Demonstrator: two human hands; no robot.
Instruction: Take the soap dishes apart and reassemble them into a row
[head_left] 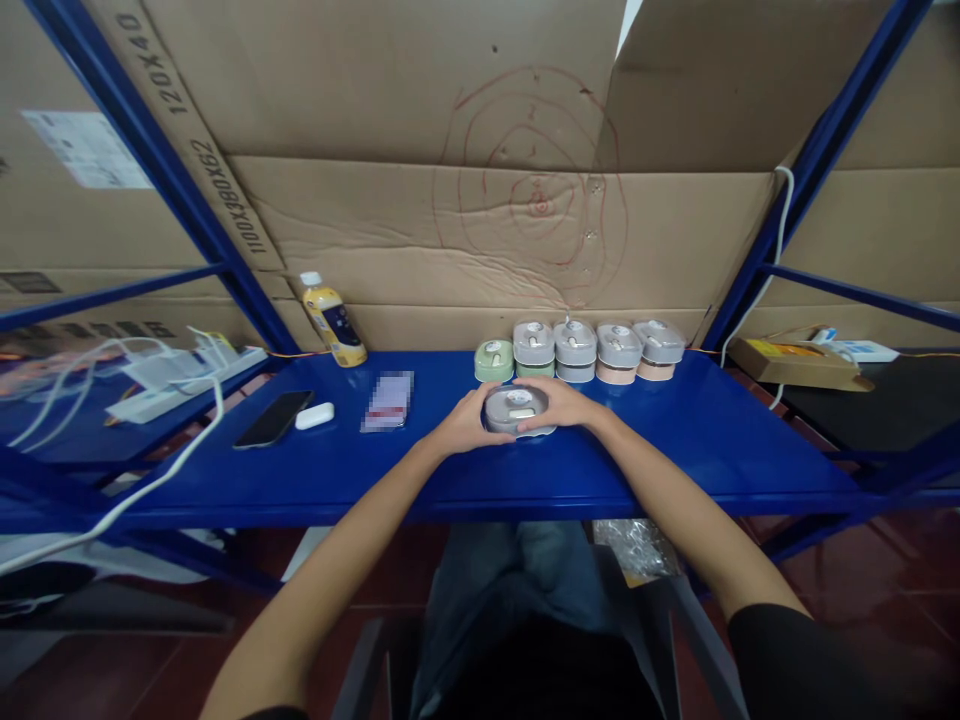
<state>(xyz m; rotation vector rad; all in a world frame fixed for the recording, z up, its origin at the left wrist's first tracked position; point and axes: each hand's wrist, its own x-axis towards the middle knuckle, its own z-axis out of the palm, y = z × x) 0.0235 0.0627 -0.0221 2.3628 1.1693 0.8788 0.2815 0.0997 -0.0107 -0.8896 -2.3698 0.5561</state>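
Between my two hands is a small grey container with a clear lid (517, 402), just above or on the blue tabletop. My left hand (471, 420) is curled round its left side, and my right hand (564, 404) grips the right side. Just behind them sits a single green container (494, 360). To its right stand several stacked pairs: a grey container on a green one (534, 345), a grey pair (574, 348), and more grey-topped ones over peach (619, 350). Whether the held container touches the table I cannot tell.
The blue table (315, 485) runs between blue metal posts, with cardboard behind. On its left are a yellow bottle (334, 322), a dark phone (274, 419), a white earphone case (315, 416) and a blurred flat packet (388, 400). A white cable (180, 465) crosses the left edge.
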